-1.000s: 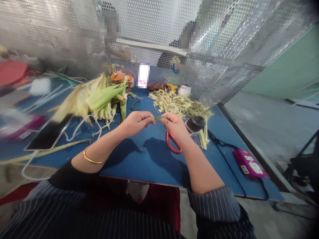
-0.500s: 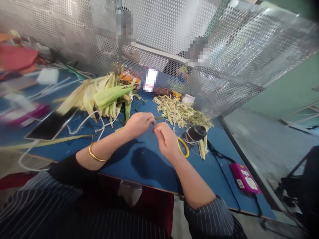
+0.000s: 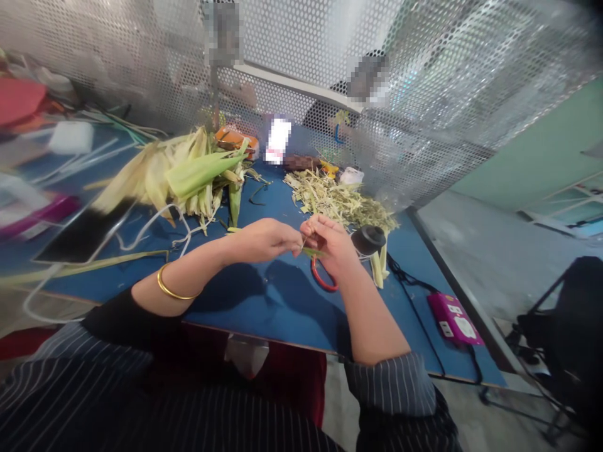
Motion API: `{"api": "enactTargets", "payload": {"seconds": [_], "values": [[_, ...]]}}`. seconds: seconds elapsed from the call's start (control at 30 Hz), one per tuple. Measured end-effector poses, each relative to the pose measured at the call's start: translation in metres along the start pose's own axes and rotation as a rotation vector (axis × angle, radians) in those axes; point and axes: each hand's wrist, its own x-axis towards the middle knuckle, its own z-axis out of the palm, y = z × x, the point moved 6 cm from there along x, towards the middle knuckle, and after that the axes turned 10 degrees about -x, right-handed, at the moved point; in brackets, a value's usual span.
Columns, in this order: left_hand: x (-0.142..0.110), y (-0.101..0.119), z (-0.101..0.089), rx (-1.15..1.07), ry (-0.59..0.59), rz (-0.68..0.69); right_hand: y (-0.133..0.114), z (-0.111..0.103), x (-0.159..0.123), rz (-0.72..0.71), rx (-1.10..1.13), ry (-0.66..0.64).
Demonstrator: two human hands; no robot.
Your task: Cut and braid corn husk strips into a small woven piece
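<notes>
Over the blue table [image 3: 287, 301], my two hands meet at a narrow green strip of corn husk [image 3: 313, 252]. My left hand [image 3: 271, 240] pinches the strip with thumb and fingers. Close against it, my right hand [image 3: 332, 243] has its fingers curled on what looks like a fine thread, too thin to see clearly. Below the right hand, the red handle loop of a pair of scissors [image 3: 324, 277] shows; the rest is hidden. A dark cone-shaped thread spool [image 3: 369, 240] stands just right of that hand.
Corn husks [image 3: 193, 179] lie at the left, shredded husk [image 3: 325, 199] at the back right. A phone [image 3: 277, 141] leans at the back, and a dark tablet [image 3: 87, 235] lies left. A purple power strip [image 3: 455, 318] sits right. People are behind the perforated screen [image 3: 292, 37].
My right hand circled beneath the left hand's fingertips, then came back up beside them. The strip's visible end now points down and right. The camera view has shifted slightly.
</notes>
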Motion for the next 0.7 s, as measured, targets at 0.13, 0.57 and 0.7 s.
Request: {"api": "enactTargets", "payload": {"seconds": [0.13, 0.57, 0.7], "values": [[-0.001, -0.011, -0.020, -0.078, 0.301, -0.138, 0.019, 0.006, 0.006, 0.026, 0.244, 0.107], [-0.002, -0.031, -0.004, 0.418, 0.280, -0.371, -0.010, 0.048, -0.022, -0.524, -1.135, 0.129], [-0.001, -0.026, 0.004, 0.456, 0.035, -0.267, -0.010, 0.026, -0.014, -0.310, -0.915, 0.119]]}}
